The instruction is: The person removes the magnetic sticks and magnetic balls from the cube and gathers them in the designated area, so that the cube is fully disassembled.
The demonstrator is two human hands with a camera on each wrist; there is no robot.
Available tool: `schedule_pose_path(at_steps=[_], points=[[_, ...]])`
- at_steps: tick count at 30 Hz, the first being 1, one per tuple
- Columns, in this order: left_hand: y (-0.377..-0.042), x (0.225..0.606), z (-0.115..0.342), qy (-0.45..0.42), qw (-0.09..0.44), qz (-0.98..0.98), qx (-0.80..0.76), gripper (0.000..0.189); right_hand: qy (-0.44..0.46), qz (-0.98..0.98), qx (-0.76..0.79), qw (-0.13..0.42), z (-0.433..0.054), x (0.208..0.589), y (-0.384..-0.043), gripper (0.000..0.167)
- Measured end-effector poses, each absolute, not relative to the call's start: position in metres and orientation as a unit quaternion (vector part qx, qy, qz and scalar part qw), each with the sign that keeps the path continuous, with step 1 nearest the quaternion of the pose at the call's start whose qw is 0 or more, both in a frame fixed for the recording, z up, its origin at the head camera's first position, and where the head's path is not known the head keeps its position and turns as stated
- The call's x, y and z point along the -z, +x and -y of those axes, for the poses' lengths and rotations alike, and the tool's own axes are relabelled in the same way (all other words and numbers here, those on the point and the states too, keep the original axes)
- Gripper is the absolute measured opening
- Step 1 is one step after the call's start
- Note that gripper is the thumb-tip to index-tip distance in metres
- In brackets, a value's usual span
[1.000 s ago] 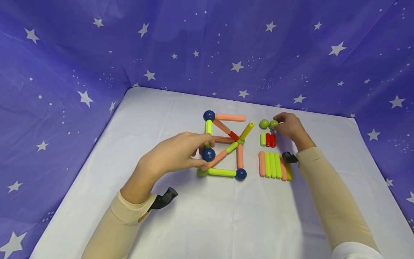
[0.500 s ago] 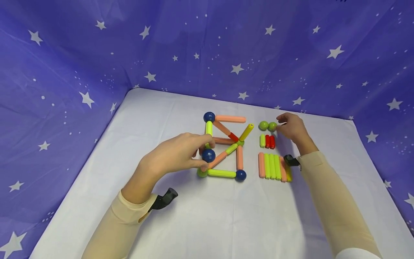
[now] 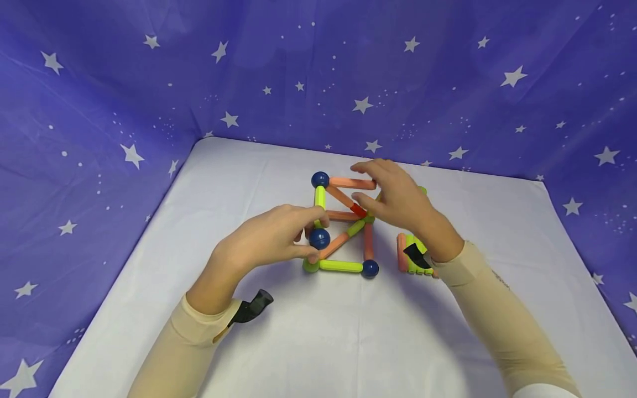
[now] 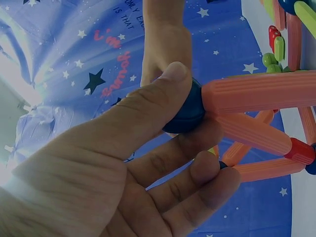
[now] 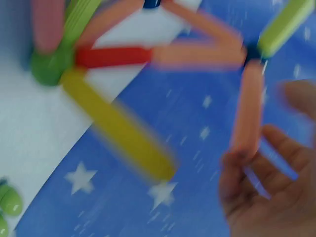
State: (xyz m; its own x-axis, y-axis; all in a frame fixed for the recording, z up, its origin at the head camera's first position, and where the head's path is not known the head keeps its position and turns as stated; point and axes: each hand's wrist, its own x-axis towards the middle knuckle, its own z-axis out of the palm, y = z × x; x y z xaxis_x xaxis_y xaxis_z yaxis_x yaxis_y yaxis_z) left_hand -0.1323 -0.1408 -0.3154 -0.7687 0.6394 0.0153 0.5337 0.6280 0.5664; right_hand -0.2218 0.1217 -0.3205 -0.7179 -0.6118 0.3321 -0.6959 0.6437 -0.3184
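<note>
A frame of magnetic rods (image 3: 340, 266) and balls stands on the table. My left hand (image 3: 273, 235) pinches its near upper dark blue ball (image 3: 319, 239) between thumb and fingers. The left wrist view shows that ball (image 4: 190, 111) with salmon rods (image 4: 256, 94) joined to it. My right hand (image 3: 398, 196) is over the frame's far right side, fingers spread apart. In the right wrist view, its fingers (image 5: 231, 182) lie at the free end of a salmon rod (image 5: 247, 108); whether they touch it is unclear. A yellow rod (image 5: 123, 131) sticks out from a green ball (image 5: 52, 64).
Right of the frame lies a row of loose rods (image 3: 402, 251), partly covered by the right wrist and its camera (image 3: 417, 255). Loose green balls (image 5: 10, 200) show at the edge of the right wrist view. A starry blue cloth (image 3: 298, 72) rises behind the white tabletop (image 3: 298, 342).
My right hand let go of the loose green ball, then moved left to the frame's far right side. The left hand has kept its hold on the blue ball.
</note>
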Motion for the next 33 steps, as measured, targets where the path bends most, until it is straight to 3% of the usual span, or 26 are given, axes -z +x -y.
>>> schedule_pose_path(at_steps=[5,12,17,33], points=[[-0.132,0.316,0.139,0.334,0.095,-0.894,-0.282,0.039,0.393,0.892,-0.183,0.132,-0.104,0.332,-0.203,0.034],[-0.132,0.316,0.139,0.339,0.086,-0.894,-0.281,0.04,0.406,0.897,-0.156,0.075,-0.096,0.367,-0.192,0.023],[-0.131,0.317,0.138,0.338,0.087,-0.897,-0.271,0.04,0.363,0.916,-0.162,0.055,-0.105,0.382,-0.18,0.027],[-0.131,0.314,0.141,0.316,0.103,-0.902,-0.276,0.042,0.122,0.951,-0.278,0.063,-0.231,0.381,-0.176,0.024]])
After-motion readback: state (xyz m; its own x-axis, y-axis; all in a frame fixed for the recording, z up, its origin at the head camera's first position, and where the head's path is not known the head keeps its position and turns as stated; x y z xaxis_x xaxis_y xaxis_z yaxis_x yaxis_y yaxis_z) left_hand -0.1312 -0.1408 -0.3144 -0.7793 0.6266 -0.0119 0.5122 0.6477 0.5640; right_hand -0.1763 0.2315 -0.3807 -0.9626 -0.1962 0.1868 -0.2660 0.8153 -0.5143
